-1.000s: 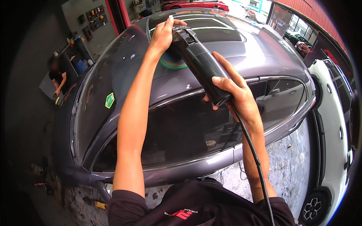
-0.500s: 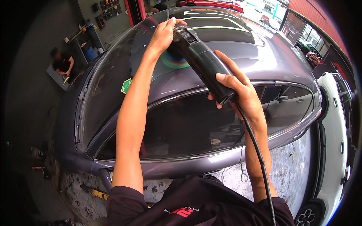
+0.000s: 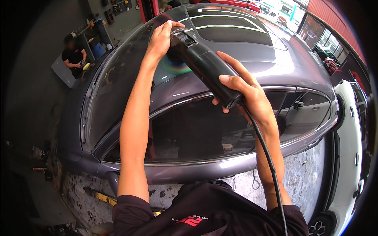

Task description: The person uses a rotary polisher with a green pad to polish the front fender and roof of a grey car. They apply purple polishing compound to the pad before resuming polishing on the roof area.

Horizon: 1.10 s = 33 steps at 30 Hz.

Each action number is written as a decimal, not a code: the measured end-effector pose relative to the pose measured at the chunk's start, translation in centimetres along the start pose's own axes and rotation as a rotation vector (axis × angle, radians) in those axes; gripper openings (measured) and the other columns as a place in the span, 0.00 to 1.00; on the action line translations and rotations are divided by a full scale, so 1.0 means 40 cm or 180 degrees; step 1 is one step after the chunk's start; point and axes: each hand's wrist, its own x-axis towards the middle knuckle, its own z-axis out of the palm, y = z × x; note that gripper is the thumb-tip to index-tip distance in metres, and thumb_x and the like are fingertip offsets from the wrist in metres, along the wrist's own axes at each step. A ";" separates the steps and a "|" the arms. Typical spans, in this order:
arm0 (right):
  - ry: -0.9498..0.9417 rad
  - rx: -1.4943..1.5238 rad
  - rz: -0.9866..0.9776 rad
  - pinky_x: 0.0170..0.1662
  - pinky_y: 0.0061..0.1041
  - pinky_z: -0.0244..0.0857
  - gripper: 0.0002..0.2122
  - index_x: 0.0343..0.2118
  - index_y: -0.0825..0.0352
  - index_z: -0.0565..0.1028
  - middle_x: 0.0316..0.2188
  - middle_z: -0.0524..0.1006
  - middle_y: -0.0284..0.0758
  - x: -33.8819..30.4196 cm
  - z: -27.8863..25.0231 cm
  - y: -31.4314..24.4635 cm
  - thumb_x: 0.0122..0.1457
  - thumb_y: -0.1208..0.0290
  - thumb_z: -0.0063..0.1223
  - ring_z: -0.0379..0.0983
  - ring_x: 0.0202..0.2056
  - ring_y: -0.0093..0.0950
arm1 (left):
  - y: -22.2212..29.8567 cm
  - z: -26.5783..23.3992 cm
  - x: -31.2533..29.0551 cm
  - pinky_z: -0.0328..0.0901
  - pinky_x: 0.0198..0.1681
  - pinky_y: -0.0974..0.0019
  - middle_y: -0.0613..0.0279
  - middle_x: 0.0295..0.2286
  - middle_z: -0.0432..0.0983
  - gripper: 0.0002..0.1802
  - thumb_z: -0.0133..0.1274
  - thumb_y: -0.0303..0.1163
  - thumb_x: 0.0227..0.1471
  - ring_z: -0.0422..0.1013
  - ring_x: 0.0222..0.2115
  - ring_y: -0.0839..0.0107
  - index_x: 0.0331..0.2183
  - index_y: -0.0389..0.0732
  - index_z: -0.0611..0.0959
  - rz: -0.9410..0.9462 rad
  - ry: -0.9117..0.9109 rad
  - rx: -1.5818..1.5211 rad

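A black corded car polisher point(image 3: 206, 65) lies over the roof of a dark grey car point(image 3: 240, 55). Its round pad point(image 3: 176, 67), blurred with a greenish rim, is against the roof near the top of the windshield. My left hand point(image 3: 160, 41) is closed over the polisher's head, with the fingers curled round its far side. Around the rear end of the body, my right hand point(image 3: 248, 90) is wrapped, thumb on top and fingertips showing below. From that end the power cord point(image 3: 265, 153) runs down along my right forearm.
Below the roof edge is the car's dark side window point(image 3: 189, 129). A white car point(image 3: 348, 157) stands close on the right. At the left, another person point(image 3: 75, 57) holds a polisher with a yellow pad point(image 3: 86, 66). A yellow-marked bar point(image 3: 105, 198) lies on the stained floor.
My hands and the polisher have shifted slightly left across the roof. The view has moved a little, and the other person at the left appears further right, now more upright.
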 end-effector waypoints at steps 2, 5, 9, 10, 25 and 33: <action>-0.0042 -0.0022 0.0032 0.25 0.21 0.74 0.36 0.72 0.64 0.66 0.41 0.82 0.41 0.007 0.020 0.002 0.61 0.63 0.67 0.84 0.29 0.27 | -0.003 -0.029 -0.015 0.71 0.54 0.65 0.58 0.41 0.85 0.30 0.33 0.44 0.77 0.79 0.42 0.71 0.47 0.33 0.86 0.0043 0.0051 0.0030; -0.0061 -0.0051 0.0082 0.25 0.21 0.73 0.37 0.72 0.64 0.66 0.41 0.82 0.41 0.014 0.046 0.010 0.61 0.62 0.68 0.83 0.29 0.27 | 0.008 -0.052 -0.043 0.70 0.55 0.65 0.58 0.42 0.85 0.31 0.33 0.45 0.77 0.79 0.43 0.70 0.47 0.33 0.86 -0.0092 0.0147 -0.0058; -0.0088 -0.0090 0.0148 0.25 0.22 0.72 0.38 0.71 0.64 0.65 0.40 0.82 0.40 0.021 0.086 0.019 0.60 0.61 0.69 0.83 0.29 0.27 | 0.018 -0.090 -0.081 0.70 0.56 0.64 0.58 0.42 0.85 0.31 0.32 0.45 0.77 0.79 0.44 0.70 0.48 0.34 0.86 -0.0159 0.0222 0.0020; -0.0090 -0.0098 0.0162 0.26 0.22 0.72 0.38 0.71 0.64 0.65 0.39 0.82 0.40 0.022 0.095 0.020 0.60 0.61 0.69 0.83 0.29 0.27 | 0.018 -0.099 -0.086 0.70 0.56 0.64 0.58 0.43 0.85 0.31 0.32 0.45 0.77 0.79 0.44 0.70 0.48 0.34 0.86 -0.0178 0.0243 0.0003; -0.0060 0.0117 0.0147 0.29 0.24 0.76 0.42 0.73 0.62 0.62 0.47 0.79 0.43 0.018 0.136 0.066 0.58 0.60 0.71 0.84 0.32 0.28 | -0.006 -0.122 -0.084 0.69 0.58 0.62 0.51 0.45 0.85 0.32 0.31 0.44 0.77 0.79 0.47 0.65 0.48 0.31 0.86 -0.0256 0.0288 -0.0325; -0.0289 0.0396 -0.0008 0.35 0.24 0.76 0.47 0.77 0.66 0.52 0.42 0.78 0.39 -0.012 0.128 0.066 0.59 0.66 0.71 0.80 0.34 0.22 | -0.025 -0.093 -0.036 0.72 0.58 0.58 0.46 0.45 0.84 0.32 0.31 0.44 0.76 0.80 0.47 0.60 0.49 0.27 0.83 -0.0180 -0.0087 -0.0775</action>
